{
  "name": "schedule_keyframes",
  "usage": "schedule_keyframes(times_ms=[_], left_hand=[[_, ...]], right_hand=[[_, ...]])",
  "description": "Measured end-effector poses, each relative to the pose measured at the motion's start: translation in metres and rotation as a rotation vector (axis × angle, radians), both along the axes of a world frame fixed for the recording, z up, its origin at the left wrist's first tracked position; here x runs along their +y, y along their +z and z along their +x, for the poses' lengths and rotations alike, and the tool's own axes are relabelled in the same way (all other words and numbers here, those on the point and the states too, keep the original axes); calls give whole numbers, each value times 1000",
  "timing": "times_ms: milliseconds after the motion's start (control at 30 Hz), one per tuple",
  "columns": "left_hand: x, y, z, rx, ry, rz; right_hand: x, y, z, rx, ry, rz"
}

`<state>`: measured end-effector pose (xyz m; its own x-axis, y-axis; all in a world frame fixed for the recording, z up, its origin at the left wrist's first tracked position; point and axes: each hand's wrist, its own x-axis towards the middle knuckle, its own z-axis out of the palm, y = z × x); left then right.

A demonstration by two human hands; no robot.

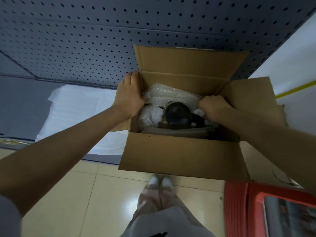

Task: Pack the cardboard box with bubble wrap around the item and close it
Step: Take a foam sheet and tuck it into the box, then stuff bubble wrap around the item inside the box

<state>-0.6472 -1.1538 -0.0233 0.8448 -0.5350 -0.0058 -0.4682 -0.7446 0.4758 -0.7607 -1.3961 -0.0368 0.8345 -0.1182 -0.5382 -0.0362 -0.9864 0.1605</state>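
Cardboard forms one open box (179, 151) on a grey surface (22, 106), its four flaps spread outward. Inside lies one dark round item (177, 113), its opening facing up, handle toward the right, bubble wrap (164, 94) packed around it. The left hand (130, 98) presses the box's left flap, fingers curled over its edge; the right hand (213, 108), fingers closed, pinches the wrap.
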Motion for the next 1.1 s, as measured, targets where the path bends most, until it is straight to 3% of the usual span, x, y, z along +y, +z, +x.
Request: schedule_keyframes(times_ms=[267, 533, 700, 933, 1100], left_hand=[[2, 8, -2, -57, 0, 126], [20, 38, -1, -91, -113, 268], [62, 64, 14, -60, -129, 303], [167, 71, 71, -85, -156, 380], [243, 66, 114, -47, -192, 480]], right_hand=[[-7, 9, -3, -89, -39, 52], [7, 70, 14, -198, -80, 108], [71, 98, 41, -285, -77, 161], [193, 115, 100, -575, -72, 290], [281, 107, 147, -516, -207, 401]])
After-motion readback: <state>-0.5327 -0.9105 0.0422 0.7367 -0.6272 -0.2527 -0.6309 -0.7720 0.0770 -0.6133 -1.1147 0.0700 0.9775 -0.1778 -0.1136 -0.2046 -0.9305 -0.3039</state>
